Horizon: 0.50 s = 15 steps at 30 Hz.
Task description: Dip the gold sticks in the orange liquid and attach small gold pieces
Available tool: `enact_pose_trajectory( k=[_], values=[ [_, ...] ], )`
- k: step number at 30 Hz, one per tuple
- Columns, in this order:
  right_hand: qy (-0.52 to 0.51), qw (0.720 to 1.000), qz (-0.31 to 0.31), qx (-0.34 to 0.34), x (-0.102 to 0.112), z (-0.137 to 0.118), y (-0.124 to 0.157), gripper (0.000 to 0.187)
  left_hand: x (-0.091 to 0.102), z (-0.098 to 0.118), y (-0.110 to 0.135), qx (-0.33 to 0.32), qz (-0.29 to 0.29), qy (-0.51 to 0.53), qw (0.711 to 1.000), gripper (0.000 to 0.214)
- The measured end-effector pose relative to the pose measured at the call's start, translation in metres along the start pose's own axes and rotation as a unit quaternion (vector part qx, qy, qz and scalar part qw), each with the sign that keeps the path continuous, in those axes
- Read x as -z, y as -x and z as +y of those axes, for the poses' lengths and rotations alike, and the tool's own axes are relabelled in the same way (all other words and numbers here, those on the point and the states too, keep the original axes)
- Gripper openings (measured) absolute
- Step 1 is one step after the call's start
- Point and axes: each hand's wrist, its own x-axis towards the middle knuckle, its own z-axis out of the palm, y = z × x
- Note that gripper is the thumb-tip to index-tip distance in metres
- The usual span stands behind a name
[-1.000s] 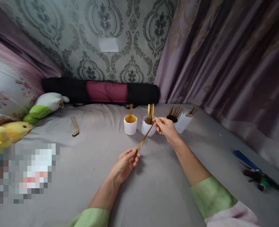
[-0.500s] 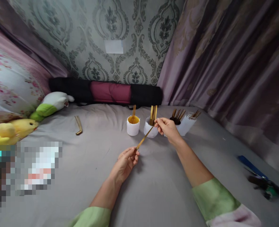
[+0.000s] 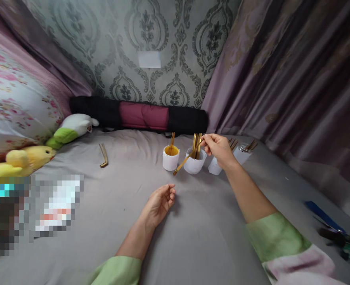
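Gold-coloured stick (image 3: 183,163): it slants down and to the left from the fingertips of the right hand (image 3: 219,149), which pinches its upper end. The stick crosses in front of a white cup (image 3: 194,168) that holds more upright gold sticks, and its slightly thicker lower end is in the air. The left hand (image 3: 160,202) is free, fingers loosely curled and thumb near the forefinger, close below that end but apart from it.

All this happens over a grey sheet (image 3: 198,241), creased towards the back and smoother in front. A second white cup (image 3: 170,162), yellow inside, stands just left of the first with a few thin sticks in it. On the right, a white container (image 3: 214,166) is partly hidden by the right hand, next to a white jar (image 3: 242,153) with sticks leaning out. A bent gold-coloured piece (image 3: 103,155) lies well to the left; a blue strip (image 3: 323,215) lies far right among dark, blurred objects.

At the back, a black and maroon roll (image 3: 143,114) rests along the patterned wall (image 3: 147,31), which bears a white rectangle (image 3: 149,59). Purple curtains (image 3: 282,79) frame both sides. A floral cushion (image 3: 14,103) and two plush toys (image 3: 34,157) sit at left, above a pixelated patch.
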Motion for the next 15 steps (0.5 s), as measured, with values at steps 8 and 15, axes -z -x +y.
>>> enact_pose_trajectory(
  k=[8,15],
  values=[
    [0.006,0.998,0.039,0.038,0.000,-0.020,-0.024,0.026,0.002,0.001,-0.002,0.017,-0.013,0.030,0.999,0.014],
    [0.041,0.994,0.058,0.086,-0.010,-0.026,-0.039,0.025,0.003,0.004,-0.002,0.022,-0.020,0.044,0.999,0.013]
  ],
)
